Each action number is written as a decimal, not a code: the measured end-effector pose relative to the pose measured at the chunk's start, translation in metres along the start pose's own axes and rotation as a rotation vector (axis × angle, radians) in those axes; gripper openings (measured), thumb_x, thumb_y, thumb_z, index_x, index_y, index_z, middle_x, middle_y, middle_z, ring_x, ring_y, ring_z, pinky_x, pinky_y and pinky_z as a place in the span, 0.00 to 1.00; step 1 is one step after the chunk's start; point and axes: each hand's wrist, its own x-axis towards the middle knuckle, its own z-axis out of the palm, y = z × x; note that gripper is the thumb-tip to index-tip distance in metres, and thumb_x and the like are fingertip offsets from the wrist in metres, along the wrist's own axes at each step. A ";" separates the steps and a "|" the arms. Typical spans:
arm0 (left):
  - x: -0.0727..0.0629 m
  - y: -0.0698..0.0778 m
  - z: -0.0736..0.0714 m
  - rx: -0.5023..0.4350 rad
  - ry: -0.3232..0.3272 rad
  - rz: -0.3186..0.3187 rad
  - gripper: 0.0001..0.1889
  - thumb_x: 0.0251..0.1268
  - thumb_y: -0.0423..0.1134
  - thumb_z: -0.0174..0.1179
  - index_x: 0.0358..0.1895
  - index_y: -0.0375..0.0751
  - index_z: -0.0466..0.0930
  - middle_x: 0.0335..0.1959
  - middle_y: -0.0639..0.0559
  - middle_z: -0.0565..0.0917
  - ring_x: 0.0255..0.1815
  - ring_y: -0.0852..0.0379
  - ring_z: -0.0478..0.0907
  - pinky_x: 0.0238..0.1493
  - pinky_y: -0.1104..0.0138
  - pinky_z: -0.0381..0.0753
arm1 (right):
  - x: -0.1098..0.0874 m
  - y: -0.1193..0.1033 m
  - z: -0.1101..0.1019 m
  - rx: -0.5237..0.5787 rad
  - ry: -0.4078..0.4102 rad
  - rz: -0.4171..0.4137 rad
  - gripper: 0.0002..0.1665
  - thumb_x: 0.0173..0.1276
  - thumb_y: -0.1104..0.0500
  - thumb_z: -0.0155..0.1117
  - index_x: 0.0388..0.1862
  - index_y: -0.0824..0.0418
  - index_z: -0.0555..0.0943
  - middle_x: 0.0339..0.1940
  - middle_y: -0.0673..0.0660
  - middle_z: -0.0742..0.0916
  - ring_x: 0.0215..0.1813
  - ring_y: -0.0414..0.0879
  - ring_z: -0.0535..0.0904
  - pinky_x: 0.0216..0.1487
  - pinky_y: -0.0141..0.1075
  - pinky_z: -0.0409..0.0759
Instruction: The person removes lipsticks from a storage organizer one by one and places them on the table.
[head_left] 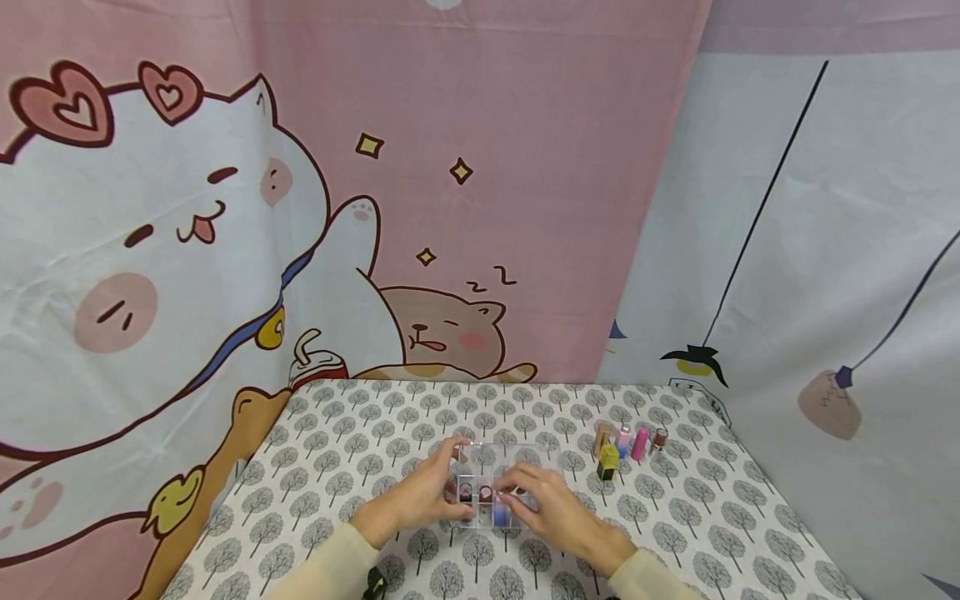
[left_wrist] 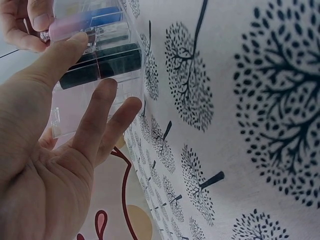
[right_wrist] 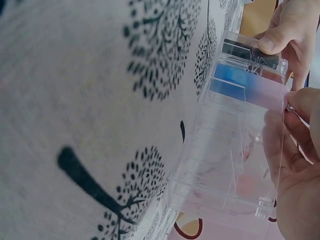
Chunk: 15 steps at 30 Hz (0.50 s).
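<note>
A clear plastic organizer (head_left: 480, 458) with several compartments stands on the patterned cloth. My left hand (head_left: 423, 493) holds its left side, thumb at the front and fingers spread along the side. In the left wrist view, a dark tube (left_wrist: 102, 65) sits in a compartment beside that thumb. One compartment over stands a pink-and-blue lipstick tube (right_wrist: 252, 87), its lower part inside the organizer. My right hand (head_left: 555, 504) pinches the small clear knob on its pink end. In the head view, round tube tops show between both hands.
To the right stand a yellow-and-black tube (head_left: 607, 461), a tan tube (head_left: 602, 438), another pink-and-blue tube (head_left: 623, 442), a bright pink tube (head_left: 639, 445) and a brown-topped clear tube (head_left: 659, 440). A cartoon-printed curtain (head_left: 570, 208) hangs behind the tree-print tablecloth (head_left: 360, 454).
</note>
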 end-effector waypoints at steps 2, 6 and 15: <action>0.000 0.000 0.000 -0.003 0.000 0.005 0.63 0.62 0.43 0.89 0.94 0.54 0.52 0.55 0.45 0.89 0.46 0.61 0.91 0.44 0.72 0.94 | 0.000 0.000 0.000 0.003 0.006 0.001 0.14 0.79 0.66 0.78 0.60 0.58 0.91 0.56 0.51 0.96 0.54 0.42 0.95 0.58 0.38 0.98; 0.000 0.000 0.000 -0.006 -0.004 0.006 0.63 0.63 0.42 0.89 0.94 0.54 0.51 0.53 0.47 0.90 0.45 0.61 0.91 0.44 0.72 0.94 | -0.001 0.000 -0.002 -0.019 0.026 -0.006 0.14 0.78 0.66 0.79 0.59 0.57 0.92 0.56 0.50 0.96 0.55 0.43 0.95 0.60 0.35 0.97; 0.001 0.002 -0.001 0.013 -0.001 0.000 0.63 0.63 0.43 0.89 0.93 0.53 0.52 0.60 0.42 0.89 0.46 0.62 0.91 0.46 0.71 0.94 | -0.001 -0.001 -0.011 -0.024 0.075 -0.037 0.17 0.76 0.69 0.80 0.60 0.58 0.92 0.57 0.52 0.96 0.55 0.45 0.95 0.59 0.39 0.98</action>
